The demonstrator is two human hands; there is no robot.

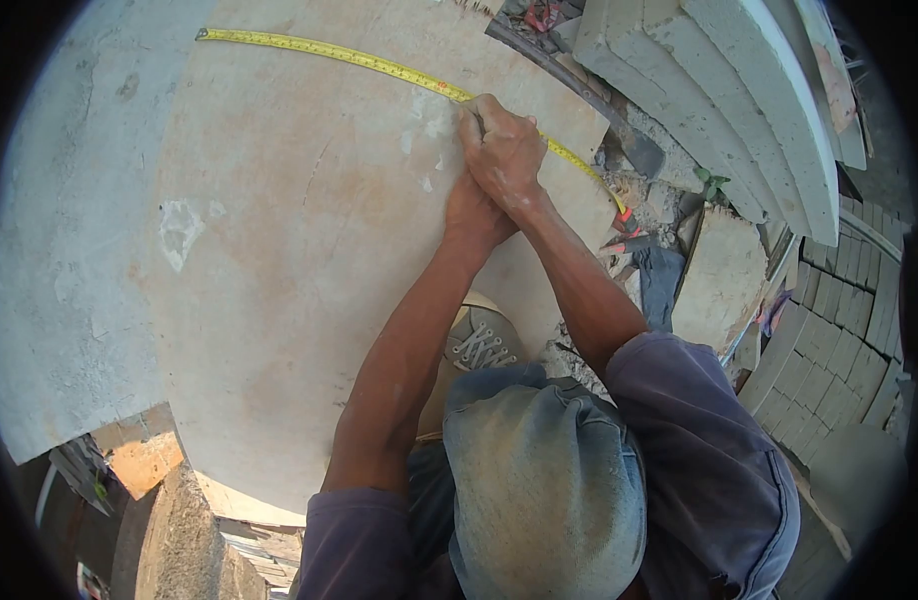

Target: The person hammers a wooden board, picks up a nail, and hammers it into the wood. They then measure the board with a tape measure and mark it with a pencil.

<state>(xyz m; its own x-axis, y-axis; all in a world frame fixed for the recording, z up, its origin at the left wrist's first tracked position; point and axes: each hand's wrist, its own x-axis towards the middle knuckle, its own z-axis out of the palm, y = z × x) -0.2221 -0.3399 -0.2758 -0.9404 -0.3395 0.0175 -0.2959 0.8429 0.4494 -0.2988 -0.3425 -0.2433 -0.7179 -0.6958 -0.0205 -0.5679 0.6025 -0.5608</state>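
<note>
A yellow tape measure point(349, 57) is drawn out across a large pale board point(269, 270). Its metal end lies at the upper left, and its red-and-dark case point(627, 222) is beyond the board's right edge. My right hand point(504, 148) is closed at the middle of the blade, which runs beneath its knuckles. Below it, my left hand point(475, 212) rests low against the board, tucked under the right wrist. The left fingers are hidden there, so their grip does not show.
A shoe point(479, 338) stands on the board near my arms. Thick grey slabs point(709, 90) are stacked at the upper right. Rubble and a dark cloth point(659, 285) lie along the right edge. Rows of paving blocks point(829, 350) sit farther right, and a grey surface point(69, 250) borders the left.
</note>
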